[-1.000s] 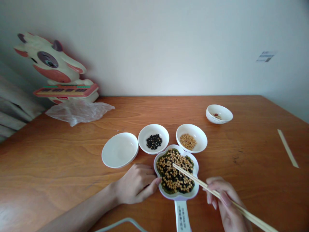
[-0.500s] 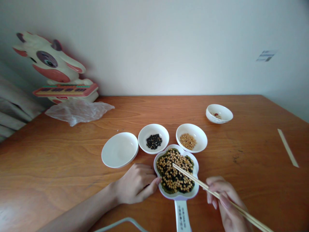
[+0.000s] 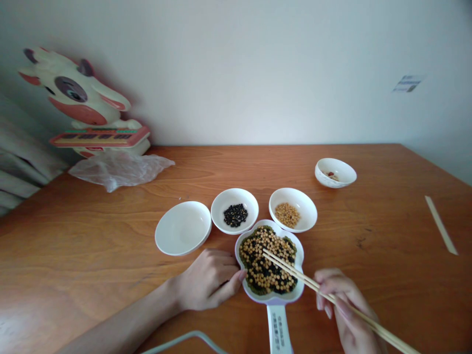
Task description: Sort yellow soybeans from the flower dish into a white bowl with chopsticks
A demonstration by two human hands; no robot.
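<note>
A flower-shaped pan [image 3: 300, 290] with a labelled handle lies in front of me, filled with mixed soybeans, black beans and small green beans. My left hand [image 3: 212, 279] grips the pan's left rim, thumb over the edge and fingers curled. In my right hand [image 3: 344, 305] is a pair of chopsticks [image 3: 313, 284], closed in the fingers. Their tips reach into the beans near the pan's middle, slightly apart; whether a bean is between them I cannot tell. Behind the pan stand a bowl of black beans [image 3: 235, 215], a bowl of soybeans [image 3: 287, 215] and an empty white bowl [image 3: 183, 228].
A patterned bowl [image 3: 334, 181] with a few bits in it stands at the back right. A flat pale strip [image 3: 440, 225] lies on the right. At the back left are a cow toy keyboard [image 3: 99, 137] and a plastic bag [image 3: 121, 169]. A cable [image 3: 191, 334] runs along the front.
The chopstick tips have parted slightly over the beans. Both hands, the pan and the bowls stay where they were.
</note>
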